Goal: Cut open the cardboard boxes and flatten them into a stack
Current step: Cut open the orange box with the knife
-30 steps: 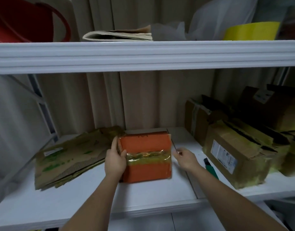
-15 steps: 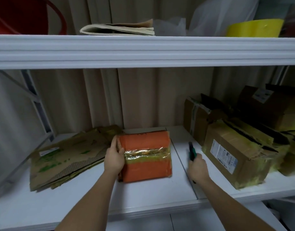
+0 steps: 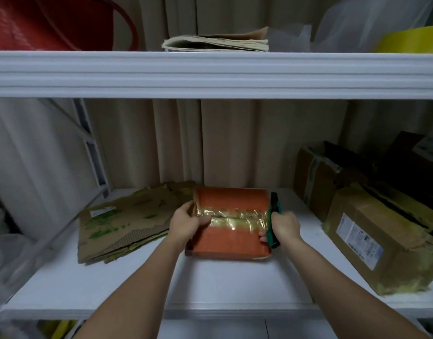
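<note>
One orange box [image 3: 229,231] sits between the hands: left hand [image 3: 187,222] grips its left edge, right hand [image 3: 285,226] holds one green cutter [image 3: 273,216] against its right edge. One flattened cardboard stack [image 3: 122,223] left of the hands; three brown boxes [image 3: 372,231] right; bare shelf [image 3: 210,285] nearer the front edge.

We see a white shelving unit: upper shelf [image 3: 210,74] with a ribbed front edge, lower shelf [image 3: 222,285] below it. Behind both hangs a beige pleated curtain [image 3: 235,143]. A white metal upright with diagonal brace [image 3: 88,143] stands at left. Light is dim and cool; the lower bay sits in shadow. Floor not visible, no window in view.
</note>
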